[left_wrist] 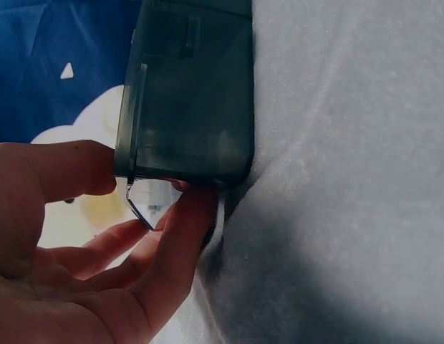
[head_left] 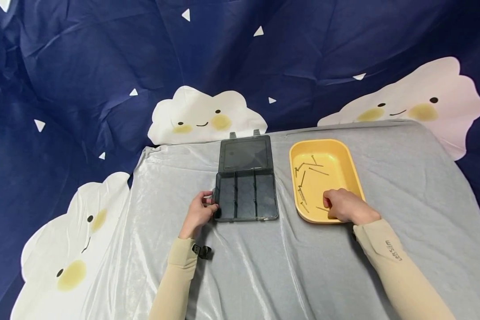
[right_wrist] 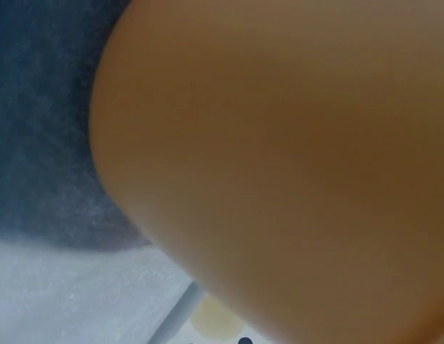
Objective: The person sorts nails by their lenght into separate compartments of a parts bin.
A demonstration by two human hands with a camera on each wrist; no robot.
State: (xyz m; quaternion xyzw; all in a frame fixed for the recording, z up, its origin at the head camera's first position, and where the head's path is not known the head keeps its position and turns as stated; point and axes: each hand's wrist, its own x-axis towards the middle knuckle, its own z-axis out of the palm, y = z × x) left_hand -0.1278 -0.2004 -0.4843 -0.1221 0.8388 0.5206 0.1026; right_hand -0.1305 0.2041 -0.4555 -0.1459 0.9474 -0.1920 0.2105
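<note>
A dark translucent compartment box (head_left: pixel 246 195) lies on the grey cloth with its lid (head_left: pixel 246 154) folded back. My left hand (head_left: pixel 200 210) grips the box's left side, the thumb at the rim and the fingers against the side wall (left_wrist: pixel 190 107). To the right stands a yellow tray (head_left: pixel 354 171) with several thin metal nails or screws (head_left: pixel 302 178) scattered inside. My right hand (head_left: pixel 346 205) reaches into its near right corner with curled fingers, beside a nail or screw (head_left: pixel 322 208). Those fingertips are hidden. In the right wrist view the tray's outer wall (right_wrist: pixel 279 158) blocks the hand.
Grey cloth (head_left: pixel 248 262) with folds covers the table. Behind it hangs a dark blue curtain (head_left: pixel 232 49) printed with white clouds and triangles. The box's compartments are split by thin dividers (head_left: pixel 255 195).
</note>
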